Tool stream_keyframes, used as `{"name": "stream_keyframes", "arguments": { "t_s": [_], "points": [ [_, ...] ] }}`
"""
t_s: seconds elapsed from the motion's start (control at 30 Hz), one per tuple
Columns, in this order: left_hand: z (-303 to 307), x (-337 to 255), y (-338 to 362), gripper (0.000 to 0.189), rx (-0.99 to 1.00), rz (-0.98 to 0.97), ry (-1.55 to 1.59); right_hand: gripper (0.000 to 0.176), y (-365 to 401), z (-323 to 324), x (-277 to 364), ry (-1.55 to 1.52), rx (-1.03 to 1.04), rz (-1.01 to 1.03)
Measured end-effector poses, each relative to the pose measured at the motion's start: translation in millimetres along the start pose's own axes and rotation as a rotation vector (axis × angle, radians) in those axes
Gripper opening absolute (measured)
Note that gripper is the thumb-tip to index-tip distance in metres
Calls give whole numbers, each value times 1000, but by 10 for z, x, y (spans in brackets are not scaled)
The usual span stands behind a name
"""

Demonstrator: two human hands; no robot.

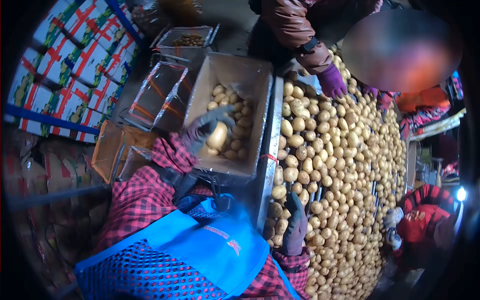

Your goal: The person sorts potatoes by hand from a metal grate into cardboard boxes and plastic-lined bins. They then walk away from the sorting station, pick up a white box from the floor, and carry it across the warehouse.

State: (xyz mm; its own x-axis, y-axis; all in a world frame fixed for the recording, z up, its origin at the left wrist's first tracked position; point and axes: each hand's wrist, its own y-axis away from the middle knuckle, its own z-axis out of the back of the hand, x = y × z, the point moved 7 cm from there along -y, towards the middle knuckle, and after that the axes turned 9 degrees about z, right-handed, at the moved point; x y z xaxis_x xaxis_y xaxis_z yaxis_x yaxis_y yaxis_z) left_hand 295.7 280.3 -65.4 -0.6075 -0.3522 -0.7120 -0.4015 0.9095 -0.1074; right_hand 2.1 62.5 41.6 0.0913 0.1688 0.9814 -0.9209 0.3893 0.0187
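Note:
My left hand (209,125), in a dark grey glove, is over a cardboard-lined box (202,90). A large pale potato (217,136) sits against its palm, between thumb and fingers. Under it, several potatoes (243,121) lie in the box. My right hand (296,225), also gloved, rests at the near edge of a wide bed of potatoes (345,175), its fingers stretched out and touching or just above them. Nothing shows in its grip. Metal rollers (314,194) appear in gaps between the potatoes.
A metal rail (270,160) divides the box from the potato bed. Wire-framed bins (157,95) and an orange-sided crate (107,150) stand left, near stacked printed cartons (75,65). Across the bed, a co-worker's purple glove (331,81) touches potatoes; another person's pale gloves (393,227) are at right.

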Motion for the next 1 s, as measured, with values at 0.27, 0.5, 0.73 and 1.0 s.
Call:
{"name": "stream_keyframes", "arguments": {
  "t_s": [0.27,0.5,0.73,1.0],
  "points": [
    [-409,-1018,-591,53,-623,128,-1541,50,434,239,-64,192,-130,-96],
    [-2303,832,-950,74,403,112,-1770,83,462,366,-123,957,43,80],
    [-1813,1492,-1674,74,350,102,-2041,83,-449,371,-391,1050,13,239],
    [-1719,962,-1563,70,175,118,-1941,91,396,1592,-252,1050,-248,-253]
  ]
}}
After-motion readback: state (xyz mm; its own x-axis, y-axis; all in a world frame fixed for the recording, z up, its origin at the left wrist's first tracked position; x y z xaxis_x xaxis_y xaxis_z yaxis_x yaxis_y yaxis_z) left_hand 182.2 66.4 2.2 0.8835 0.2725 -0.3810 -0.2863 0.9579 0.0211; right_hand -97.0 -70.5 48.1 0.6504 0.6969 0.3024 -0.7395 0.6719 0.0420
